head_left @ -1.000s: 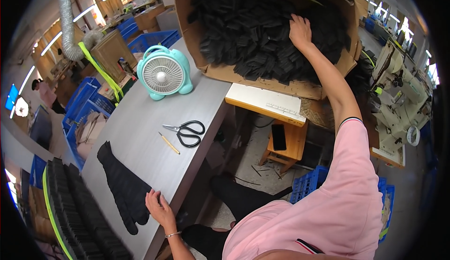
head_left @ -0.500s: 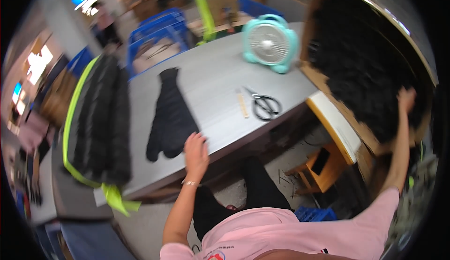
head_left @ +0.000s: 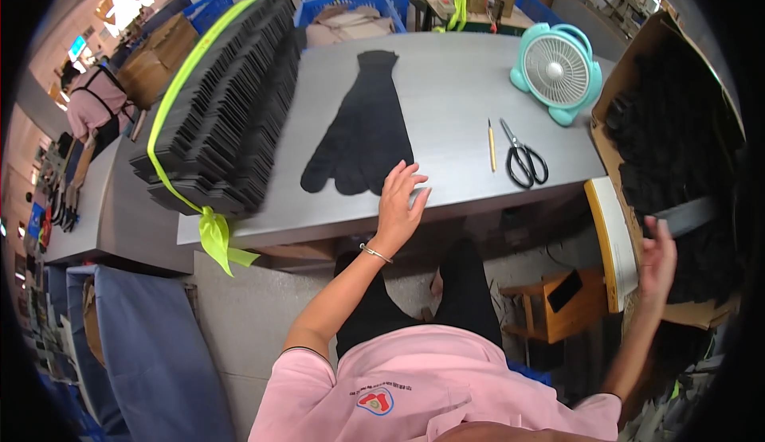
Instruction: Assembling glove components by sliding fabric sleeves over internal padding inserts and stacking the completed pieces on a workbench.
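A black glove-like fabric piece [head_left: 366, 127] lies flat on the grey table [head_left: 458, 84], its narrow cuff at the far end and rounded lobes toward me. My left hand [head_left: 401, 207] is open at its near right corner, fingers spread and fingertips at the edge. Over the near side of a cardboard box [head_left: 610, 123] full of black pieces [head_left: 653, 143], my right hand [head_left: 658, 263] is slightly blurred. A flat grey strip [head_left: 687, 217] reaches from its fingertips across the box; it appears pinched there. Black-handled scissors [head_left: 526, 163] and a thin yellowish stick [head_left: 492, 147] lie on the table's right part.
On the left, a tall bundle of dark flat pieces [head_left: 231, 115] is tied with neon-yellow ribbon [head_left: 213, 235]. A turquoise fan [head_left: 556, 72] stands at the back right. Blue crates [head_left: 355, 0] stand beyond the table. Below right is a wooden stool [head_left: 550, 326] with a black phone-like object.
My right hand has come back from deep in the box toward its near edge, now with the grey strip at its fingers. My left hand stays beside the black piece. The view has turned left.
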The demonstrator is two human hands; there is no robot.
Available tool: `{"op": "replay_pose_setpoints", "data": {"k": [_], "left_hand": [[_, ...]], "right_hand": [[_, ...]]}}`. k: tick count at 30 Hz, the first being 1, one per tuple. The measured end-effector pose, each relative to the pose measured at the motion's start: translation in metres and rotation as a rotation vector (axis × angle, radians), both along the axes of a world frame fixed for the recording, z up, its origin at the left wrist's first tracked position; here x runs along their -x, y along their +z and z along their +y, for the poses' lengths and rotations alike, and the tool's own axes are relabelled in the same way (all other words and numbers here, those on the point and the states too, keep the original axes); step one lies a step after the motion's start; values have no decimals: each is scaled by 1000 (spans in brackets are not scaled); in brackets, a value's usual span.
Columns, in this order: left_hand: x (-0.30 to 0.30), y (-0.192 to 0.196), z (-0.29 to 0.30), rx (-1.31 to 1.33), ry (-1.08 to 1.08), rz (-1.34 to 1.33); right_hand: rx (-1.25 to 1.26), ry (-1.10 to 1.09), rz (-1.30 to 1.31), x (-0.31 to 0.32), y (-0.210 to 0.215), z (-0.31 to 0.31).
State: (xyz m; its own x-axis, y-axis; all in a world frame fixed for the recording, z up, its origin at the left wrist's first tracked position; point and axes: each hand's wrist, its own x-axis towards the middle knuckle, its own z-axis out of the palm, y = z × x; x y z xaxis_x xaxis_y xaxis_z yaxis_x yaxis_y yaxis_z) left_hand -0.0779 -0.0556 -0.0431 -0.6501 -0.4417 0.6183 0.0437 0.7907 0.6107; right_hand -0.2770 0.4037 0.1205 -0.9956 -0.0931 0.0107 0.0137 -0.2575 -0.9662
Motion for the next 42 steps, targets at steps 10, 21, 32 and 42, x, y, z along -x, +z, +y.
{"op": "replay_pose_setpoints", "data": {"k": [10, 21, 32, 42], "left_hand": [[-24, 20, 79, -1321, -680, 20], [-31, 2, 3, -1495, -266, 293], [-24, -15, 11, -1531, -284, 397], [-7, 4, 109, -1304, -358, 67]], "right_hand": [[-387, 997, -383, -161, -131, -185], [-492, 1011, -561, -129, -151, -135], [-546, 664, -408, -92, -161, -116], [-667, 310, 726, -128, -101, -230]]}}
